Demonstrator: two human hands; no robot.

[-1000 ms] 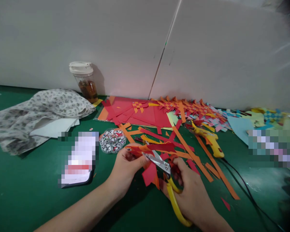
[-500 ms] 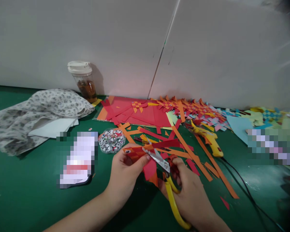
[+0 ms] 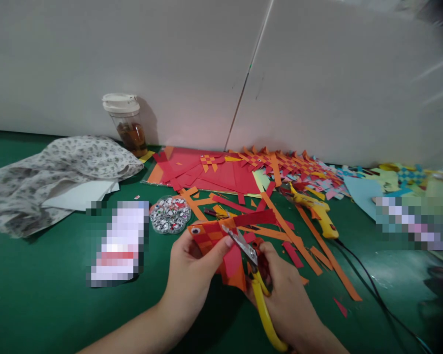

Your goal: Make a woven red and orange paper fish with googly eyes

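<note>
My left hand (image 3: 195, 263) pinches a woven red and orange paper fish (image 3: 206, 239) with a googly eye near its left end. Loose red and orange strips stick out from the fish to the right and downward. In my right hand (image 3: 282, 285) are yellow-handled scissors (image 3: 260, 290), their blades lying against the fish just past my left thumb. The blades look nearly closed. My right fingers are partly hidden behind the handles. Just beyond my left hand sits a round clear case of googly eyes (image 3: 170, 215).
A yellow glue gun (image 3: 319, 209) with a black cord lies to the right among paper strips. Woven fish (image 3: 299, 164) line the wall. A lidded tea cup (image 3: 129, 128), a patterned cloth (image 3: 70, 162) and a blurred-out phone (image 3: 121, 241) are on the left.
The scissor blades have drawn closer together. The paper fish has tilted, so more of its checkered face shows. An orange piece now shows on the table beside my right hand.
</note>
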